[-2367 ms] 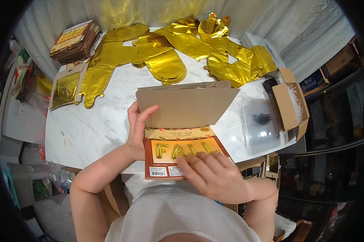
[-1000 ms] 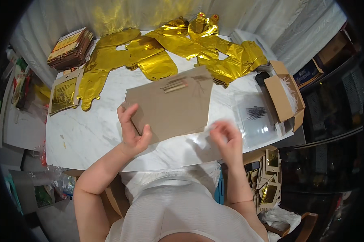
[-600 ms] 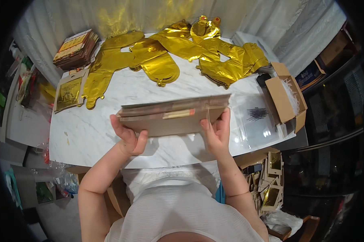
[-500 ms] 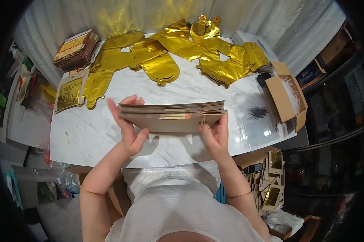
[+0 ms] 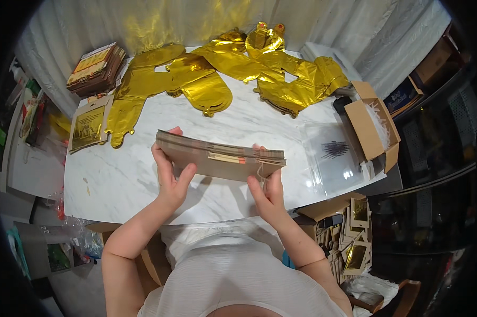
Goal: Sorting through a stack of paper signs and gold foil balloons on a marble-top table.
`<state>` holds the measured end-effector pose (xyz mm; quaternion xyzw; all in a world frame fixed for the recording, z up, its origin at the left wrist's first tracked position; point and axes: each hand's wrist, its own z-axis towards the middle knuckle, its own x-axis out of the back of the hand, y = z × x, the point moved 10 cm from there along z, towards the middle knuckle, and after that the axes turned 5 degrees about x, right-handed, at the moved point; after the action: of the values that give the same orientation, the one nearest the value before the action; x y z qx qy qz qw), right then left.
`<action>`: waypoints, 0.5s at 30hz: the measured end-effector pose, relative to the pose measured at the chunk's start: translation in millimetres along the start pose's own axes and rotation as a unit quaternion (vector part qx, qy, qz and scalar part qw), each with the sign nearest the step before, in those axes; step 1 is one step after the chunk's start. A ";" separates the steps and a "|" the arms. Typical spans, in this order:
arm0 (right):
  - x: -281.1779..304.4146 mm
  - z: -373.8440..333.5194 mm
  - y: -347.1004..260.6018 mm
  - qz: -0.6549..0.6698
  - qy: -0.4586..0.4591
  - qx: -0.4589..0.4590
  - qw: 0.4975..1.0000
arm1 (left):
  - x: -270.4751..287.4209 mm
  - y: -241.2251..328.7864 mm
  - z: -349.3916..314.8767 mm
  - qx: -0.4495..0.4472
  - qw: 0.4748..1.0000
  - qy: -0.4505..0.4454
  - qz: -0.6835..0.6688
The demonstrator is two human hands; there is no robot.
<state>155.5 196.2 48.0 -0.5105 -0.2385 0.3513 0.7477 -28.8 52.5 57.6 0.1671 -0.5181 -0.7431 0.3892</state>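
Observation:
Between both my hands, above the near middle of the white marbled table [image 5: 117, 185], is a thick stack of flat brownish cardboard pieces [image 5: 212, 166]. Its layered edges face up, and a pale strip with an orange end shows at the front. My left hand [image 5: 172, 177] is closed around the left end, thumb on the front face. At the right end my right hand [image 5: 268, 195] grips with its thumb in front, and a thin pale loop hangs by it. Behind the stack, gold foil balloons [image 5: 143, 84] lie flat across the back of the table.
A card with a gold foil pack [image 5: 89, 127] lies at the left, near a pile of packs [image 5: 96, 68]. Clear plastic bags [image 5: 323, 174] with dark thin pieces lie right, beside an open carton [image 5: 361, 124]. Lower right, another box holds several gold-windowed cards [image 5: 357, 256].
The stack has tilted, its right end dropping lower and shifting left. My right hand has moved left and slightly down with it. My left hand still holds its end.

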 end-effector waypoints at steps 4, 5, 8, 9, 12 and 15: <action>-9.6 -5.5 1.8 -0.053 -0.020 0.012 0.998 | -2.5 -7.5 -1.0 0.024 0.991 -0.011 -0.132; -12.3 -9.8 0.2 -0.088 -0.040 0.008 0.995 | 0.3 -16.1 -1.6 0.046 0.989 -0.017 -0.138; -20.6 -18.2 -9.0 -0.132 -0.056 0.046 0.989 | 3.5 -23.2 1.7 0.063 0.986 -0.006 -0.153; -22.8 -20.2 -7.5 -0.110 -0.051 0.028 0.992 | 4.0 -19.2 4.4 0.016 0.988 -0.010 -0.150; -29.7 -21.3 -29.2 -0.221 -0.020 0.119 0.968 | 10.7 -7.0 5.7 -0.059 0.992 0.012 -0.111; -25.1 -15.6 -46.0 -0.193 0.012 0.141 0.971 | 9.7 8.5 6.2 -0.078 0.993 0.027 -0.088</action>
<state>163.5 157.0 85.2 -0.3488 -0.2714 0.2245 0.8685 -35.6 47.8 69.3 0.2011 -0.4307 -0.8082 0.3476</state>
